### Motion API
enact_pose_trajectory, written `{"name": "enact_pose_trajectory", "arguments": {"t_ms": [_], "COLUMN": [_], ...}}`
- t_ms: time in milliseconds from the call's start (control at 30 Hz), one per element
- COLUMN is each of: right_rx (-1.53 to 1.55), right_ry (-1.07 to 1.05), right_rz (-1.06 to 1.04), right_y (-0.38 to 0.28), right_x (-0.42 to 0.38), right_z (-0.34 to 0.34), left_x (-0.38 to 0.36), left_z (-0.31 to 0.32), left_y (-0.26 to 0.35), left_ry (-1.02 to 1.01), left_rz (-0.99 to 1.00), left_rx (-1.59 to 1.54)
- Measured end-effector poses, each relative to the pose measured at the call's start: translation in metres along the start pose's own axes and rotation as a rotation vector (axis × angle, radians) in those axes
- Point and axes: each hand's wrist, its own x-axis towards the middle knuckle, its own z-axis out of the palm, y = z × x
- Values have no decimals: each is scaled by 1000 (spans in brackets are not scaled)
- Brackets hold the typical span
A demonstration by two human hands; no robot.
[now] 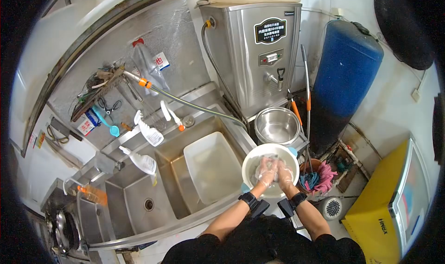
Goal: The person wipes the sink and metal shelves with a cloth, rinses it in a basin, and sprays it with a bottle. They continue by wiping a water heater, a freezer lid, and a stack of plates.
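Left hand [265,172] and right hand [284,173], fingers curled round pale wet wad [273,159] in white basin [271,146], right of sink [139,190]. Likely soft, slippery; best gripped bunched.

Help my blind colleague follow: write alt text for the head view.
Sudsy left hand and right hand meet around an indistinct pale item in a white basin. To the left, a white tub sits in a steel sink; beyond stands a steel dispenser.

Steel sink unit [134,197], white tub [197,150] in the right basin [173,183], two spray bottles [151,135] on its edges
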Motion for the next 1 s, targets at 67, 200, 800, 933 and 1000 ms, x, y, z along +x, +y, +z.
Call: {"name": "enact_pose_trajectory", "arguments": {"t_ms": [67,200,800,933,1000], "right_rx": [-98,-85,37,823,834], "right_ry": [-8,245,89,-251,-250], "right_rz": [47,5,-223,332,267], "right_y": [-4,-17,-48,-57,-22], "right_x": [5,-4,-9,-15,5], "right_z": [-2,-2,-16,-13,-3], "left_x": [-3,-8,19,6,2], "left_z": [-3,-8,-22,-25,-27], "left_y": [14,37,12,34,48], "left_ry": [-34,-61,-125,8,-11], "left_rz": [-152,-468,-350,128,306], "left_rx": [-131,-431,-263,57,57]}}
